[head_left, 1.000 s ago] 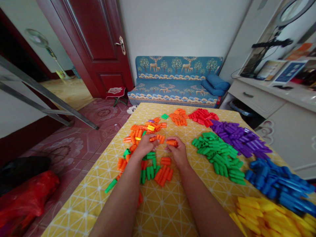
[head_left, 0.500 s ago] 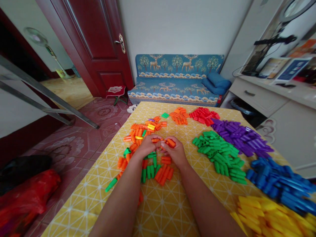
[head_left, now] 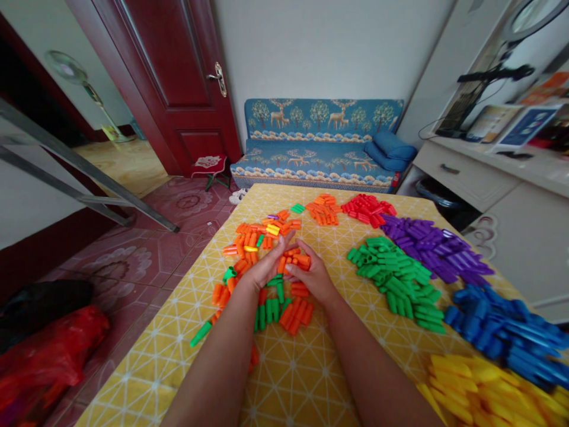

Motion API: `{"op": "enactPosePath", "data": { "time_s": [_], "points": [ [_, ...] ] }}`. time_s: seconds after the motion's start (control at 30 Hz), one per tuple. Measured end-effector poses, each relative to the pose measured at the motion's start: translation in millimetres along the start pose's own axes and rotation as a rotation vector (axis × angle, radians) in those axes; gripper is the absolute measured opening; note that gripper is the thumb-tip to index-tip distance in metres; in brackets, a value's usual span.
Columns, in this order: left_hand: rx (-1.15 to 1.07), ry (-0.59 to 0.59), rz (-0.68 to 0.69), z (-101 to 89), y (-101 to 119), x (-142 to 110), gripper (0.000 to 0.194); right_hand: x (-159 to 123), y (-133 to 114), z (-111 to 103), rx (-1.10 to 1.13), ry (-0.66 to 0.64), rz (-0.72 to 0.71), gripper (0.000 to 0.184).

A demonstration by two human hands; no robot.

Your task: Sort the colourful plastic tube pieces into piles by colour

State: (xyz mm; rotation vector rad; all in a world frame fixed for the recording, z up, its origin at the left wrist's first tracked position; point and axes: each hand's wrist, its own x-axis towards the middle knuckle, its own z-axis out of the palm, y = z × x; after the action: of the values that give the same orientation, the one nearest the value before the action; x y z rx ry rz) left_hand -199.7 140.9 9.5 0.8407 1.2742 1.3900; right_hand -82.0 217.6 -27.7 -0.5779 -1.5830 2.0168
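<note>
My left hand (head_left: pixel 263 268) and my right hand (head_left: pixel 311 274) meet over a mixed heap of orange and green plastic pieces (head_left: pixel 271 302) on the yellow tablecloth (head_left: pixel 293 373). Between them lies a small bunch of orange pieces (head_left: pixel 293 260). The left hand is tilted on edge with its fingers stretched out against the bunch. The right hand curls round the bunch from the other side. More orange pieces with a few yellow ones (head_left: pixel 260 234) lie just beyond the hands.
Sorted heaps lie to the right: orange (head_left: pixel 323 210), red (head_left: pixel 367 209), purple (head_left: pixel 435 246), green (head_left: pixel 393 273), blue (head_left: pixel 502 329), yellow (head_left: pixel 489 391). A blue sofa (head_left: pixel 320 148) stands beyond the table, a red door (head_left: pixel 178 83) at left, white cabinets (head_left: pixel 511 196) at right.
Both hands have drawn closer together. The left hand has gone from curled to fingers stretched out, and the orange pieces have gathered into a bunch between the two hands.
</note>
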Motion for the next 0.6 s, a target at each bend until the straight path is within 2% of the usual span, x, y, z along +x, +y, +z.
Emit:
{"op": "enactPosePath", "data": {
  "time_s": [0.13,0.27,0.37,0.53,0.6],
  "points": [
    [-0.02,0.001,0.038,-2.2,-2.0,0.3,0.079,3.4,5.1,-1.8,-0.031,-0.002,-0.068,0.067],
    [-0.045,-0.005,0.085,-7.8,-5.3,2.1,0.075,6.6,7.3,-4.3,-0.262,0.094,-0.27,0.048],
    [0.026,0.005,0.103,-9.2,-8.8,3.8,0.073,6.5,6.3,-5.0,-0.39,0.149,-0.342,0.038],
    [0.33,0.145,0.18,-8.5,-11.6,14.3,0.063,3.9,6.1,-3.9,-0.369,0.145,-0.273,0.032],
    [0.488,0.304,0.235,-9.6,-8.3,16.6,0.049,4.0,6.5,-3.9,-0.383,0.19,-0.262,0.033]
  ]
}}
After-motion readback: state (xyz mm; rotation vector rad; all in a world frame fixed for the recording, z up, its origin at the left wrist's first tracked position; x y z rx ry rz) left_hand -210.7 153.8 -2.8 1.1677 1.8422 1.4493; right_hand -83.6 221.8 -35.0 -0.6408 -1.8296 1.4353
